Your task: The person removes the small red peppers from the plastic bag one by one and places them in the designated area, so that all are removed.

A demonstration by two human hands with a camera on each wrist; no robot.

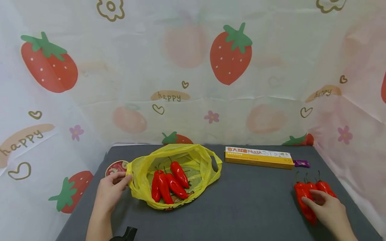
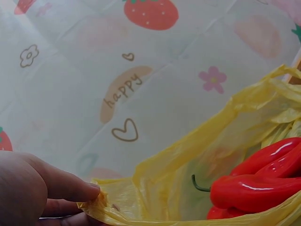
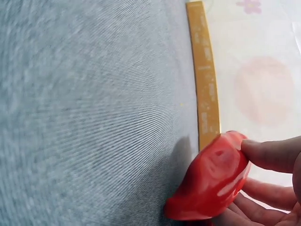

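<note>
Left hand (image 1: 111, 191) pinching left rim of yellow plastic bag (image 1: 138, 184), which lies mouth open on grey tabletop (image 1: 241, 204). Inside bag: four red peppers (image 1: 164, 186) visible, green stems showing. Right hand (image 1: 330, 211) gripping red pepper (image 1: 302, 195) between thumb and fingers, at right side of tabletop; two more peppers (image 1: 324, 187) close beside it. Yellow-white pasta box (image 1: 259, 158) near back edge, purple packet (image 1: 301, 163) at its right end. Round red-patterned item (image 1: 117, 166) behind left hand, partly hidden.

Pasta box (image 1: 258, 158) beside purple packet (image 1: 302, 163), strawberry-print backdrop (image 1: 138, 60) behind
</note>
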